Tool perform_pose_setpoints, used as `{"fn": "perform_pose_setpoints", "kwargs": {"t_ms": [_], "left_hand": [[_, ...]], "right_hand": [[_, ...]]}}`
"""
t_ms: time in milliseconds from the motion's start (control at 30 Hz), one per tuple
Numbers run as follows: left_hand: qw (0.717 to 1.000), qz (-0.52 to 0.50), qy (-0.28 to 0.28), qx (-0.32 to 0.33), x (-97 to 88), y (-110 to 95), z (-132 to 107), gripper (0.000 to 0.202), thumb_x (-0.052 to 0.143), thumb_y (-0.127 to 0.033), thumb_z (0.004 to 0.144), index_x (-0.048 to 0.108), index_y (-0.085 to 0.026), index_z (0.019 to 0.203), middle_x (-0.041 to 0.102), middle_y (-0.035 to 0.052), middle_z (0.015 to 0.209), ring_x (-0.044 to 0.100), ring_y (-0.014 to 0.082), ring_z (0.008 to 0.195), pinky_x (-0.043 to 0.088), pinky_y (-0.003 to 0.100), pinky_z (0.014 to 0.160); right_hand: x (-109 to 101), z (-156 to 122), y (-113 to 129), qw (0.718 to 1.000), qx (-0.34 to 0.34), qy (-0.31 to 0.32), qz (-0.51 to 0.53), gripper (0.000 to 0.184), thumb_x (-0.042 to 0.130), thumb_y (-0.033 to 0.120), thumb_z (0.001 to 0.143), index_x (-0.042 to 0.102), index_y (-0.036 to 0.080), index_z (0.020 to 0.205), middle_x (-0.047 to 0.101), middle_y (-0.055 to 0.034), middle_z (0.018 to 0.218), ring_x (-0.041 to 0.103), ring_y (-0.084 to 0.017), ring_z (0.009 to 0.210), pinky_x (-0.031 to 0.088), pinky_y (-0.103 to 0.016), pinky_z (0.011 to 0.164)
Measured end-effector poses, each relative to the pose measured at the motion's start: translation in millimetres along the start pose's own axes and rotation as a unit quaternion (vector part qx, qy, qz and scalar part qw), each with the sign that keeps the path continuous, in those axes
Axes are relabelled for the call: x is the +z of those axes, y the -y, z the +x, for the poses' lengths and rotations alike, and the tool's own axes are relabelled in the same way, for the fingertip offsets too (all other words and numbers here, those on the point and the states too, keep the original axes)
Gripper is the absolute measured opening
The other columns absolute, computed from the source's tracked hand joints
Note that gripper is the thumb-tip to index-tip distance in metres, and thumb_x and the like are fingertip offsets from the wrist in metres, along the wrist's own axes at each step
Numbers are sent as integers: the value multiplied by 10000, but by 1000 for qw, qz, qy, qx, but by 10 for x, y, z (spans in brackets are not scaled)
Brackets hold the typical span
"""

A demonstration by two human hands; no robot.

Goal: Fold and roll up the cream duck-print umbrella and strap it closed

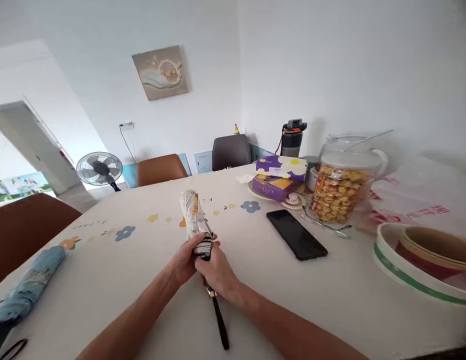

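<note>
Both hands are wrapped around a folded white umbrella (194, 212) with dark and yellow print, held over the middle of the table's near side. My left hand (185, 257) closes on its lower canopy, thumb laid across the fabric. Just below and to the right, my right hand (216, 270) grips it near the black handle, its fingers partly hidden behind. A black wrist strap (220, 322) hangs from the handle's gold-coloured end toward me. The umbrella's top points away from me.
A blue folded umbrella (30, 285) lies at the left edge. On the right are a black phone (296, 235), eyeglasses (326, 226), a purple tissue box (276, 187), a snack-filled pitcher (340, 190), a dark bottle (292, 139) and tape rolls (405, 272). Chairs (161, 170) stand beyond the table.
</note>
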State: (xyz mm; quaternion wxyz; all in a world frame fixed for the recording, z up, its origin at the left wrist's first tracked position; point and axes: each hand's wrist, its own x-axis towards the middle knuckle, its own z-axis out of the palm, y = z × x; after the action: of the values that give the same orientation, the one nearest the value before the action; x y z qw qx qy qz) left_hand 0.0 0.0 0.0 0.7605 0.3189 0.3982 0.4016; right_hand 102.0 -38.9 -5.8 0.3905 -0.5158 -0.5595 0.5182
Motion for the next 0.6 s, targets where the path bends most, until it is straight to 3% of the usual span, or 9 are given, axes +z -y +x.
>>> {"fn": "perform_pose_setpoints", "kwargs": {"t_ms": [133, 267, 400, 500, 600], "left_hand": [[999, 8, -39, 24, -76, -53, -17, 203, 669, -260, 672, 638, -85, 770, 674, 95, 758, 633, 184, 704, 513, 304, 721], [987, 71, -100, 108, -148, -71, -27, 127, 663, -191, 625, 579, -105, 666, 569, 11, 561, 540, 107, 493, 470, 233, 504], [976, 157, -107, 109, -125, -35, -133, 145, 635, -224, 640, 553, -118, 696, 523, 0, 535, 502, 113, 434, 441, 254, 425], [964, 228, -88, 104, -59, 40, -270, 153, 619, -235, 660, 543, -132, 743, 508, -5, 544, 485, 110, 428, 416, 242, 389], [954, 273, -96, 83, -12, 146, -381, 164, 604, -263, 683, 532, -141, 767, 497, -8, 556, 472, 105, 436, 401, 227, 370]], "right_hand": [[-45, -2, 0, 995, -47, -21, -82, 266, 597, 318, 646, 521, 184, 863, 594, -18, 740, 553, -156, 639, 407, -259, 550], [-119, 82, -42, 994, -31, -48, -96, 250, 516, 435, 745, 496, 190, 696, 581, -1, 646, 496, -120, 558, 344, -240, 509], [-177, 144, -73, 997, -9, -76, -28, 343, 428, 527, 798, 460, 195, 720, 542, 12, 597, 467, -106, 501, 331, -230, 474], [-195, 158, -68, 992, 8, -84, 90, 438, 436, 617, 760, 481, 186, 822, 580, -22, 733, 516, -127, 590, 375, -234, 494], [-187, 178, -74, 983, 29, -86, 158, 458, 488, 606, 728, 514, 159, 825, 588, -46, 800, 526, -133, 646, 389, -237, 533]]}}
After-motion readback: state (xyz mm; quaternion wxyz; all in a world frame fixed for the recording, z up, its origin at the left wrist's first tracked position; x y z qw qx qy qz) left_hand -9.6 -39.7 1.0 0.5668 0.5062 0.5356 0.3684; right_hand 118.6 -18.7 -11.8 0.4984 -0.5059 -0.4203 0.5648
